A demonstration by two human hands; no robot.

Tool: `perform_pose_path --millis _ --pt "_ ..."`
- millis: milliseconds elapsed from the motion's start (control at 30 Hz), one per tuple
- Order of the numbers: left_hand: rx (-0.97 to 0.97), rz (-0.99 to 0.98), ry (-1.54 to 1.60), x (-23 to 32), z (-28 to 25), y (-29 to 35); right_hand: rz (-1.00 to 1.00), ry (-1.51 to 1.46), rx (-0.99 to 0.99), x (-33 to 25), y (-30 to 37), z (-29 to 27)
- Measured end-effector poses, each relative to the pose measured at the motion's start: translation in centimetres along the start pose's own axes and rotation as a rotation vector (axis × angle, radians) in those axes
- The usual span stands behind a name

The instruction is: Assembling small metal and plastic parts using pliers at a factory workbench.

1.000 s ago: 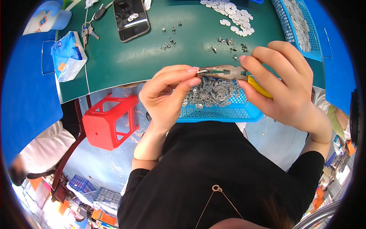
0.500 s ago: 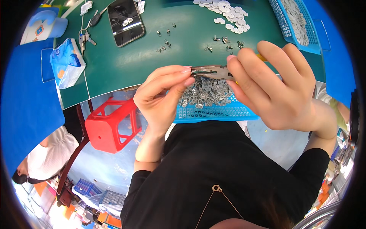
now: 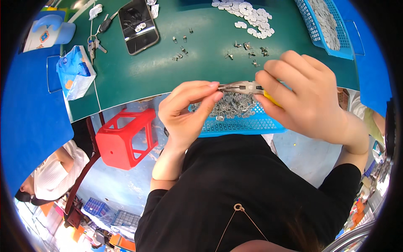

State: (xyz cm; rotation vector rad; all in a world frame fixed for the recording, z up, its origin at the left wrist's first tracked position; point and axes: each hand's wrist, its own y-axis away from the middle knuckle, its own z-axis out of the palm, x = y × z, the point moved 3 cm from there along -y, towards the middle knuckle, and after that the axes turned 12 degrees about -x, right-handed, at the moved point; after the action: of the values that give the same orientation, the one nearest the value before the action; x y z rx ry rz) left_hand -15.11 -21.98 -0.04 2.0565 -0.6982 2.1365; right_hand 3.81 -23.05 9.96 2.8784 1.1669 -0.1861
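Nearest, frame centre: left hand (image 3: 187, 111) with fingertips pinched shut at the tip of slim metal pliers with yellow handles (image 3: 243, 87); any small part gripped there too small to tell. Right hand (image 3: 304, 98), centre right, closed around the handles. Long axis of pliers horizontal, nose pointing left toward left hand. Directly beneath: shallow blue plastic mesh basket of small grey metal parts (image 3: 241, 122). Farther, upper frame: dark green counter (image 3: 201, 59) with scattered small metal clips (image 3: 247, 46).

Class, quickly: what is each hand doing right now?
Left hand: fingers pinched together at the pliers' tip; any part held is too small to tell.
Right hand: closed around the pliers' handles.
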Motion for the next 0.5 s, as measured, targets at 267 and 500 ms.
perform_pose_path --millis 267,500 --pt "-0.337 -0.022 -0.325 -0.9 0.5 -3.5 0.331 -0.299 0.097 4.0 4.3 4.0" --pt "-0.348 0.296 -1.141 -5.1 1.5 -15.8 0.671 -0.224 0.452 8.2 8.1 8.9"
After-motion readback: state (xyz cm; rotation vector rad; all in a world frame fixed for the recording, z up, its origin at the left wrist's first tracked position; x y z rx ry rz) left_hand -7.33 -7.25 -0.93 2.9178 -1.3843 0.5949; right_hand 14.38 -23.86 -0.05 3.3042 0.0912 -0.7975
